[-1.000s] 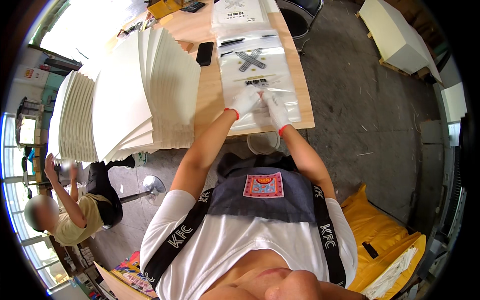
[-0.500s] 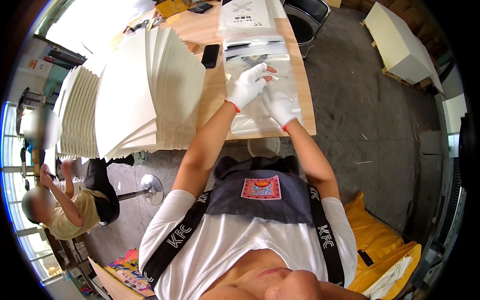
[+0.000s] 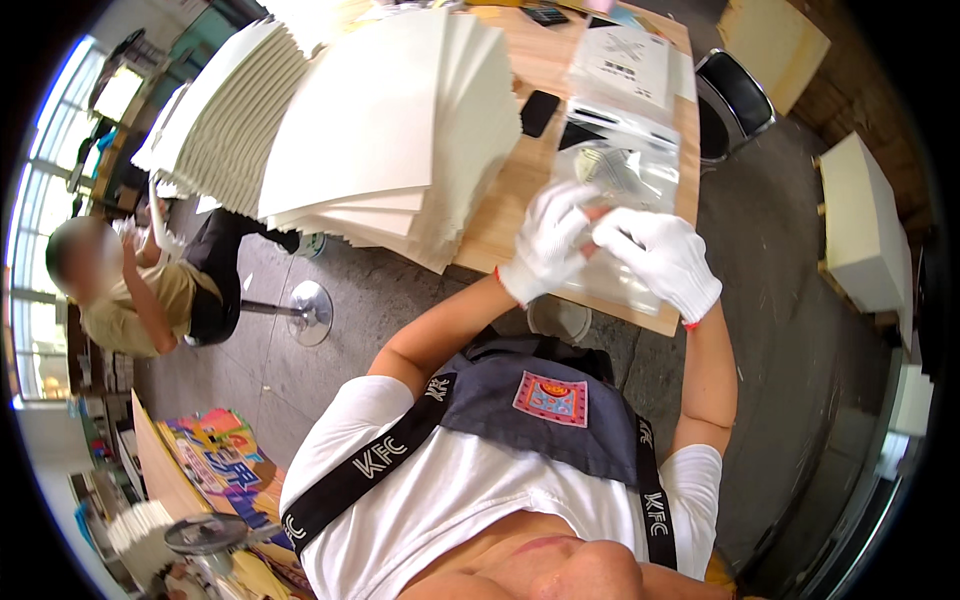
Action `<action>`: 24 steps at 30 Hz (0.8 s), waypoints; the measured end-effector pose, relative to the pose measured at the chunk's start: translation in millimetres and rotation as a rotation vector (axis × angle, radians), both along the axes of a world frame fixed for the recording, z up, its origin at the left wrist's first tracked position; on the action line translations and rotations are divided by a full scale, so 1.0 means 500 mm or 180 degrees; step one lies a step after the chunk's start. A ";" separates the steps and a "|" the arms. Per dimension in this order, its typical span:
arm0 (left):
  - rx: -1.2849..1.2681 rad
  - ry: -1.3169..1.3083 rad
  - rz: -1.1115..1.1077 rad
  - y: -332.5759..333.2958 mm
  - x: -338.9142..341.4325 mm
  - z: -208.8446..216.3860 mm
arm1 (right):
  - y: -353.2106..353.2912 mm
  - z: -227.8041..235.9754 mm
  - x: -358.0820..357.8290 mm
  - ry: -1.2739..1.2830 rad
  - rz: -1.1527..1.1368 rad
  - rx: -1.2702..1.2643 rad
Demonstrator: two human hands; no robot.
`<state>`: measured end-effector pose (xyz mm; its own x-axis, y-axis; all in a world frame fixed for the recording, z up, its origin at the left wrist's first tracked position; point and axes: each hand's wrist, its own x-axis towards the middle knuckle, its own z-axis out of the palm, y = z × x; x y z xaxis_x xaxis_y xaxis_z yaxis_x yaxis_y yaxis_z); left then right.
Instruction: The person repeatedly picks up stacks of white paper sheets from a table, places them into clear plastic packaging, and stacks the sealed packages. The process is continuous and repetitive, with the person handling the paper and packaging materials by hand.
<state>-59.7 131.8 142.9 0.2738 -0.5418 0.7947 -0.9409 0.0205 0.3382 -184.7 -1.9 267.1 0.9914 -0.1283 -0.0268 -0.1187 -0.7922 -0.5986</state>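
Both my hands wear white knit gloves with red cuffs and bare fingertips. They are raised over clear plastic bags (image 3: pixel 655 180) at the table's right side. My left hand (image 3: pixel 548 242) has its fingers loosely curved and apart, partly blurred, with nothing plainly held. My right hand (image 3: pixel 662 258) is beside it, fingers bent and pinched near the left fingertips. Whatever lies in that pinch is too small to make out. Under the bags' clear film a printed design shows. Farther back lies another stack of printed bags (image 3: pixel 622 68).
Tall stacks of white sheets (image 3: pixel 350 130) fill the table's left. A black phone (image 3: pixel 540 113) lies beside them. A black chair (image 3: pixel 735 100) stands past the right edge, a bucket (image 3: pixel 560 318) below the front edge. A seated person (image 3: pixel 145 300) is at left.
My hands have lifted off the bags and moved apart from their crossed pose, the right one swinging outward. The whole view has turned, shifting the table to the right.
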 end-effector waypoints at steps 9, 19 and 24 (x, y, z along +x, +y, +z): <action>-0.0070 -0.0808 0.1067 0.278 0.018 0.168 | 0.137 -0.014 0.259 -0.2105 0.1289 -0.0674; -0.0032 -0.0314 0.1218 0.334 0.039 0.161 | 0.175 0.006 0.315 -0.2148 0.1129 0.0375; -0.1491 0.5373 -0.1820 0.488 0.067 -0.033 | 0.131 -0.026 0.152 -0.2841 0.1211 -0.0233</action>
